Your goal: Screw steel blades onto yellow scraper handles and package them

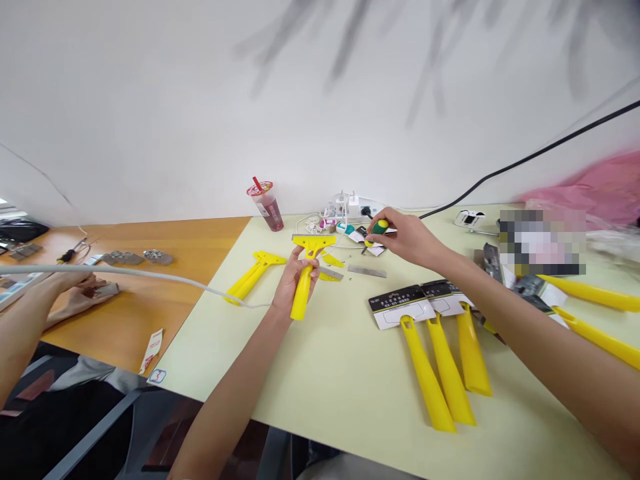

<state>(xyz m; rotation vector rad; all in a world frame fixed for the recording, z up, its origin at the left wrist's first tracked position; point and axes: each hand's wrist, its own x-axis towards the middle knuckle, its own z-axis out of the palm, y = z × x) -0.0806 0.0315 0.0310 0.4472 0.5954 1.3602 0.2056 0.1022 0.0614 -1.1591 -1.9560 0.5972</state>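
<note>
Yellow plastic scraper (303, 293) is gripped by its handle in the left hand (299, 280), the fingers (311, 265) closed narrowly around it so that its head is kept raised above the bench (325, 373). A green-and-yellow screwdriver (380, 227) is held tightly in the right hand (406, 237), just above small printed cards (367, 239) at upper centre. Packaged yellow scrapers (447, 373) lie at lower right, and a co-worker's hands (80, 293) are seen at far left.

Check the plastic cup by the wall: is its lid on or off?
On: the lid sits across the top of the cup, with a red straw standing through it.
</note>
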